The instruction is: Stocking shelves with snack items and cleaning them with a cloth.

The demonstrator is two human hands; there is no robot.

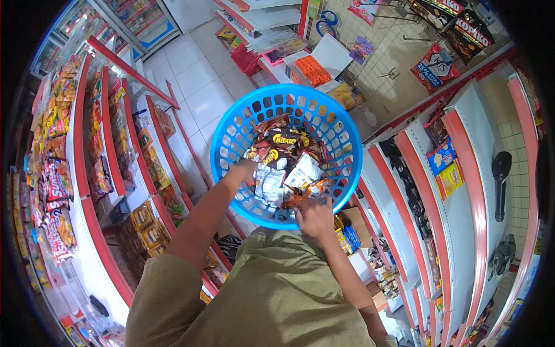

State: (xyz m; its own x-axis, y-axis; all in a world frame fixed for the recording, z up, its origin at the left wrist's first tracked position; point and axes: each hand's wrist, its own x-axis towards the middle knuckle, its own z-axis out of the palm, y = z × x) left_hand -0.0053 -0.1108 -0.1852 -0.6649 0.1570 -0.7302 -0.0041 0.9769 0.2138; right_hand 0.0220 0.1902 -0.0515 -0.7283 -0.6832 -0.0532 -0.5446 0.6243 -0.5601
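A round blue plastic basket point(285, 92) with slotted walls stands before me, holding many snack packets. Dark brown chip packets point(284, 139) lie towards its far side. Nearer are white-backed packets point(269, 184) and an orange packet point(318, 188). My left hand point(246, 170) reaches over the left rim, its fingertips beside the white-backed packets; its grip is hard to make out. My right hand point(315, 217) is at the near right rim, fingers bent inside the basket by the orange packet. Whether it holds that packet is unclear.
Red-edged shelves with snack packets point(58, 186) curve along the left. More white shelves point(470, 152) rise on the right, with a few packets and a black object point(501, 186). Beyond the basket are a tiled floor point(195, 86), an open white box point(331, 56) and hanging coffee packs point(470, 34).
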